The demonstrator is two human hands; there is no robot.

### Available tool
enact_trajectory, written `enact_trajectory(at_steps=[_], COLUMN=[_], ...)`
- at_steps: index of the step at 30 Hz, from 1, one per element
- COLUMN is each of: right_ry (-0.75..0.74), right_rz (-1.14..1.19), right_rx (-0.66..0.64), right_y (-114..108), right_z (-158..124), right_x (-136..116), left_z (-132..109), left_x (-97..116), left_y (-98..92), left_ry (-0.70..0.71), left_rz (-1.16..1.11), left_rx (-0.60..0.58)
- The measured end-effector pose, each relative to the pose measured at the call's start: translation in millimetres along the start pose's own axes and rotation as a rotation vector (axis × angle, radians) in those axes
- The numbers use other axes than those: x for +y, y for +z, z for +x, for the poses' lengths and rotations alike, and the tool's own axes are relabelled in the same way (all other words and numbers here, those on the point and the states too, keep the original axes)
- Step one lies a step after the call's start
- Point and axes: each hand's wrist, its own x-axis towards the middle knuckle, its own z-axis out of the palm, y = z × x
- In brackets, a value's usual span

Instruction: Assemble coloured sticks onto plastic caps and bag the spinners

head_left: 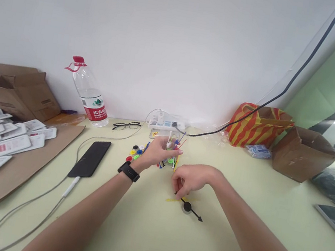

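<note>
My left hand (161,152), with a black watch band on its wrist, is closed around a clear cup (172,147) of thin coloured plastic sticks. Part of the cup is hidden by the fingers. Nearer to me, my right hand (192,179) pinches the tail of a black arrow (187,207) with a round disc at its middle. The arrow's tip points toward the lower right. Under it a thin yellow piece (171,200) lies on the table, partly covered. Several small coloured round pieces (136,153) lie left of my left hand.
A black phone (90,159) on a white cable lies at left, with glasses (127,125) behind it. A large water bottle (90,94), a power strip (166,124), a striped bag (252,125) and a cardboard box (303,154) stand along the back. White packets (2,144) cover cardboard at far left.
</note>
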Motion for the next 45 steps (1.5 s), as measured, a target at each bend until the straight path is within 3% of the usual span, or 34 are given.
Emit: enact_trajectory(at_steps=[6, 11, 17, 22, 27, 30, 34, 36, 38, 42, 45], right_ry=[0.001, 0.018, 0.016, -0.022, -0.191, -0.349, -0.440, -0.428, -0.381, -0.280, -0.259], right_rz=[0.000, 0.016, 0.016, 0.019, 0.132, 0.169, 0.254, 0.266, 0.213, 0.056, -0.003], right_rx=[0.002, -0.036, -0.059, -0.092, -0.042, 0.180, 0.735, 1.057, 1.270, 1.394, 1.384], right_y=[-1.1, -3.7, -7.5, -3.3, -11.1, -20.5, -27.7, -28.0, -27.4, -27.0, -26.9], right_z=[-7.1, -12.2, -23.2, -20.7, -43.9, -78.6, -122.3, -134.2, -138.5, -133.5, -124.7], right_x=[-0.9, -1.2, -4.9, -15.1, -25.3, -29.8, -32.2, -31.8, -30.8, -29.6, -29.7], left_z=[-3.9, -9.9, -11.4, -12.6, -19.7, -26.8, -30.5, -29.4, -27.9, -26.8, -27.9], left_x=[-12.5, -26.5, -12.2, -4.7, -7.3, -9.7, -13.6, -16.0, -18.5, -21.3, -20.3], left_y=[18.2, 39.2, 40.7, 40.8, 54.3, 64.5, 74.4, 76.6, 77.0, 75.3, 74.1], left_ry=[0.014, 0.004, 0.100, 0.106, 0.178, 0.189, 0.161, 0.137, 0.121, 0.099, 0.085], left_rz=[-0.090, -0.101, -0.005, -0.056, -0.068, -0.019, 0.010, -0.027, -0.066, -0.028, -0.014], left_rx=[0.027, -0.029, -0.031, -0.042, -0.084, -0.092, -0.017, -0.019, -0.014, 0.044, 0.029])
